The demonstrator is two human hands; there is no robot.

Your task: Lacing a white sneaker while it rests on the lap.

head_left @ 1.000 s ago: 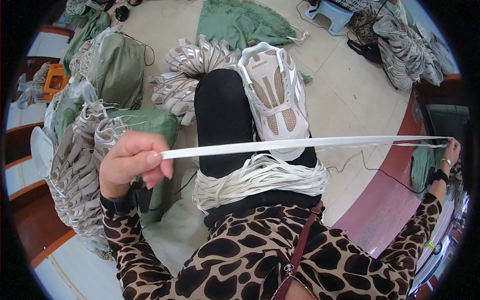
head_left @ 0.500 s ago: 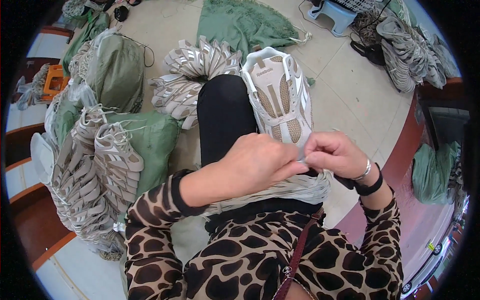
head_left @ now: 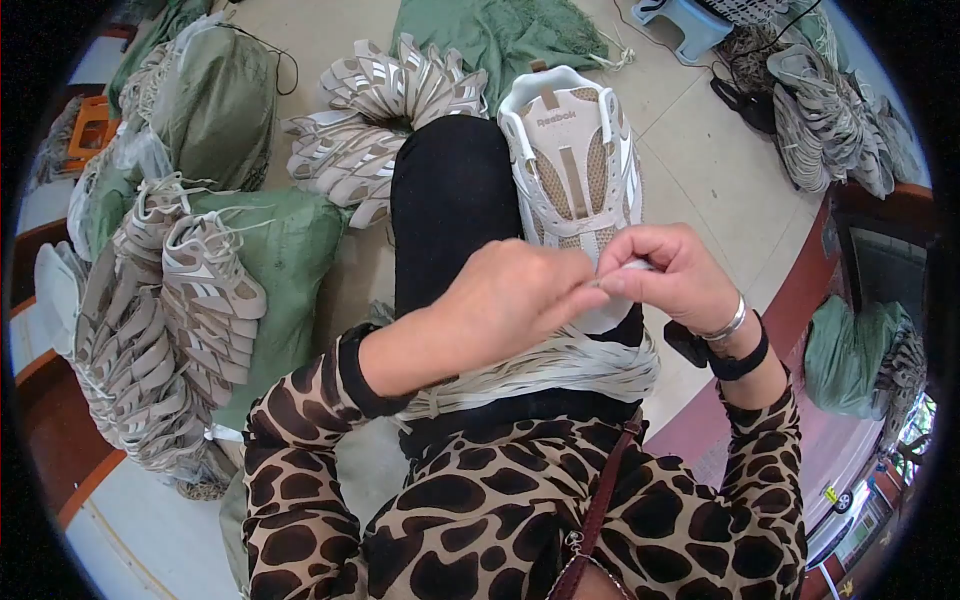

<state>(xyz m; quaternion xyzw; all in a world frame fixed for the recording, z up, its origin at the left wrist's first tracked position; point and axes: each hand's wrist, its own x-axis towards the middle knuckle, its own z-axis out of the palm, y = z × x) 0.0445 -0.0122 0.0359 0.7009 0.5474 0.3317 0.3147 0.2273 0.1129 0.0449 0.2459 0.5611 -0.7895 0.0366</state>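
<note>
A short stretch of white lace is showing between the thumb and forefinger of the right hand, which is pinching it; the rest is being hidden by the fingers. The left hand is bending in from the other side, its fingertips drawing together and meeting the right ones just left of the visible lace; whether they are gripping it cannot be told. Directly beyond the joined fingertips, a beige-and-white shoe is lying with its toe toward the person, the hands partly covering its front. Nearer the body, below the hands, a bundle of pale laces is stretching across the lap, over black trousers. Farther out, beyond the knee, a fanned ring of shoe pieces is resting on the tiled floor. At left, stacked shoes are leaning beside a green sack.
</note>
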